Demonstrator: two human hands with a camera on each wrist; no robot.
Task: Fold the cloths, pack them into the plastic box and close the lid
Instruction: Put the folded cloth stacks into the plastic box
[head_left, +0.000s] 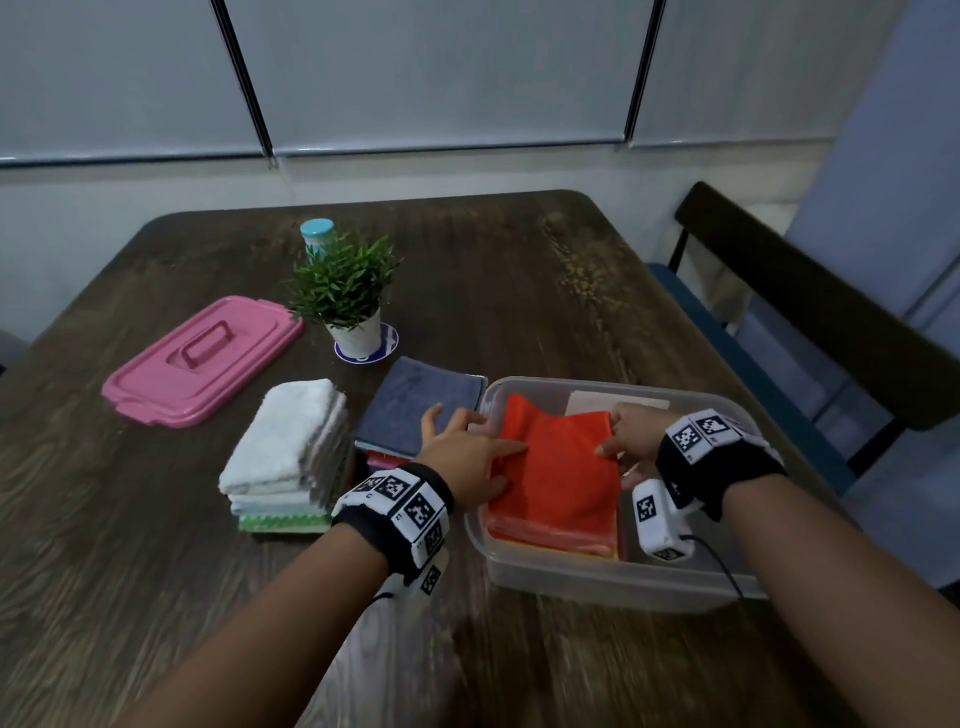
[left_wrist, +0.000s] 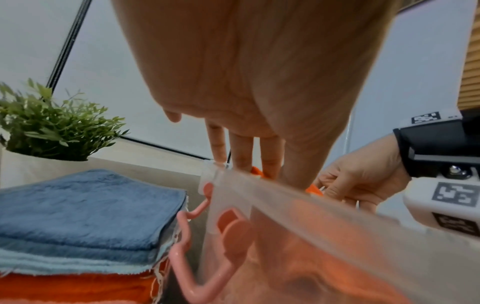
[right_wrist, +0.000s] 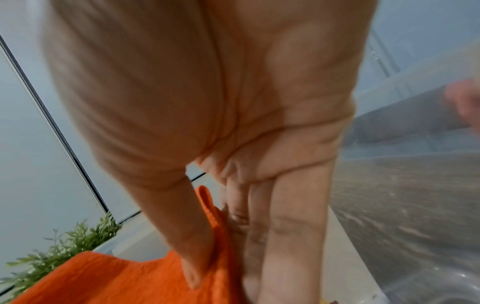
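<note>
1. Lying on top of a stack inside the clear plastic box (head_left: 571, 577): a folded orange cloth (head_left: 556, 467), its far left corner sticking up.
2. Pinching the cloth's right edge: right hand (head_left: 636, 434), thumb on top and fingers underneath, seen plainly from the right wrist.
3. Resting flat on the cloth's left side, over the box rim: left hand (head_left: 467, 452), fingers straight and spread, gripping nothing.
4. Showing under the orange cloth: red and yellow layers; at the far right of the box, a pale beige cloth (head_left: 613, 402).
5. Standing at the near right of the dark wooden worktop (head_left: 467, 260): the box, lid off.
6. Lying well apart at the far left, handle up: the pink lid (head_left: 202, 358).
7. Just left of the box: a stack topped by a blue cloth (head_left: 415, 410), with light blue and orange layers below it in the left wrist view.
8. Further left: a stack topped by a white cloth (head_left: 285, 436).
9. Behind the stacks: a potted plant (head_left: 348, 296) on a coaster, and a teal-capped bottle (head_left: 317, 234) behind that.
10. Hanging down the box's left end: a pink latch (left_wrist: 187, 236).
</note>
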